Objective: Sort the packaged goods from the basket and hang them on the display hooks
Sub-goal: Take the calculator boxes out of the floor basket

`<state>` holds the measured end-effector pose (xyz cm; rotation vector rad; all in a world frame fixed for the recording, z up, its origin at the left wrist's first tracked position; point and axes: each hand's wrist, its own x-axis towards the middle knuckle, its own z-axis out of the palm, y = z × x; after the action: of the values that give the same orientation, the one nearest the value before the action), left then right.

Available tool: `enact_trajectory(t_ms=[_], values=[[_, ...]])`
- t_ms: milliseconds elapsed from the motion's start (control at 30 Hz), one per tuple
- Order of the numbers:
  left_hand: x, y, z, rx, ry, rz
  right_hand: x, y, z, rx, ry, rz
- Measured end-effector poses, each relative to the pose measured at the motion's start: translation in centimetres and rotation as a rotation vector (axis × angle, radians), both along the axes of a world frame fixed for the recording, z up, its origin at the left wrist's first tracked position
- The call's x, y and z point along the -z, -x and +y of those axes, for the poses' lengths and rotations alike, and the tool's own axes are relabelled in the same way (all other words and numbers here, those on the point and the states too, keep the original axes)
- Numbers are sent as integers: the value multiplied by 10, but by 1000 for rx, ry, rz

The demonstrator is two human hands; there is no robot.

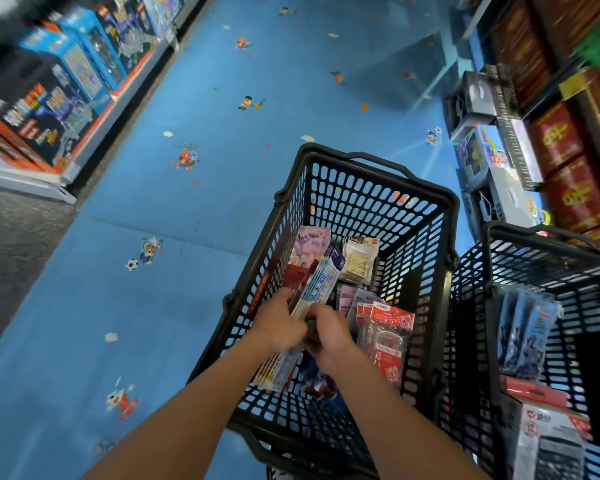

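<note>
Left hand (280, 322) & right hand (328, 332), fingers clamped on long blue-white flat packs (312, 292) over black plastic mesh basket (368, 188); red-labelled clear packets (387, 336) just right of fingers; second black basket (534, 268) farther right.

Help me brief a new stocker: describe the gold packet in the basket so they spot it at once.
Start at the black basket that both hands reach into, not the one to its right. Look to its far end, past the blue-and-white packs in the hands. The gold packet leans there: the only clear bag with gold contents, beside the pink packs.
</note>
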<state>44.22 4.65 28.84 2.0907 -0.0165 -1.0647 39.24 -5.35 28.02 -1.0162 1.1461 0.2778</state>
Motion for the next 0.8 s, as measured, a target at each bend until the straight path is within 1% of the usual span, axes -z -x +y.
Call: enact_trajectory(t_ms=[133, 233, 333, 467, 633, 700, 800], values=[[-11, 0, 3, -84, 145, 58, -6, 3, -4, 17, -66, -111], [-10, 3, 5, -100, 197, 75, -3, 10, -13, -34, -81, -158], [-5, 7, 9, -113, 200, 123, 1, 12, -9, -86, -58, -145], [7, 11, 7, -67, 139, 187, 7, 12, -2, -144, 38, -42], [41, 6, 4, -26, 24, 112, 27, 2, 3, -134, 135, -2], [85, 3, 5, 0, -39, 102, 34, -2, 4, -151, 142, 10], [131, 2, 4, 37, -126, 104, 33, -3, 2, -163, 125, 7]])
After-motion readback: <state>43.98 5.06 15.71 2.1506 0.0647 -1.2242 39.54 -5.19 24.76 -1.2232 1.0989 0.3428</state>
